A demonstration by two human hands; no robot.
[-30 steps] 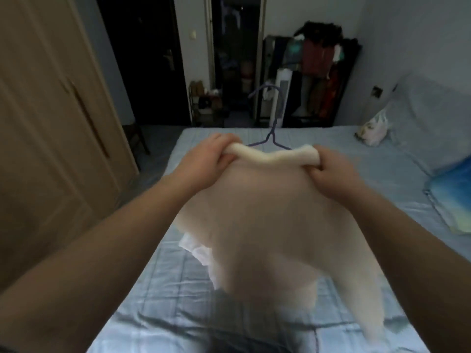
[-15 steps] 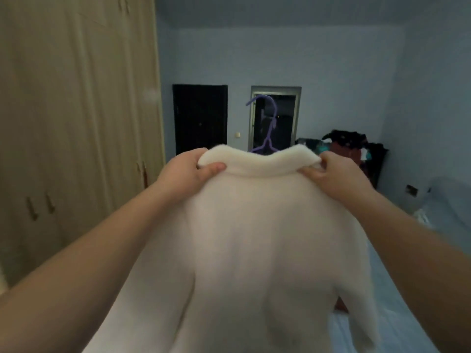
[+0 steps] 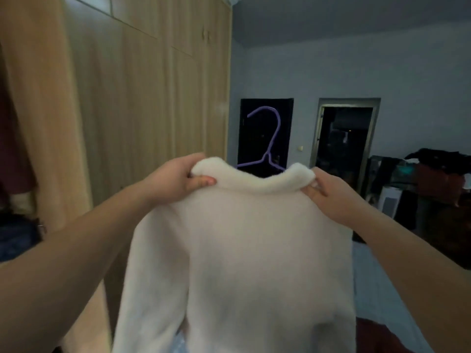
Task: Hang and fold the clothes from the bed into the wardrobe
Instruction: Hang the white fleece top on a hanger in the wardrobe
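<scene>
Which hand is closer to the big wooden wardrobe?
Left. The left hand grips the sweater at the collar end nearest the wardrobe; the right hand grips the other end, farther away.

Left hand (image 3: 175,178) and right hand (image 3: 336,200) raised, fingers (image 3: 201,180) curled.

The cream sweater (image 3: 244,250) hangs wide between my left hand (image 3: 175,182) and my right hand (image 3: 334,200) and walls off everything straight ahead and below. Above its collar only the purple hanger (image 3: 267,138) hook cuts the open air. The wardrobe (image 3: 142,110) fronts run close along my left. A heaped clothes rack (image 3: 433,179) crowds the far right corner.
</scene>
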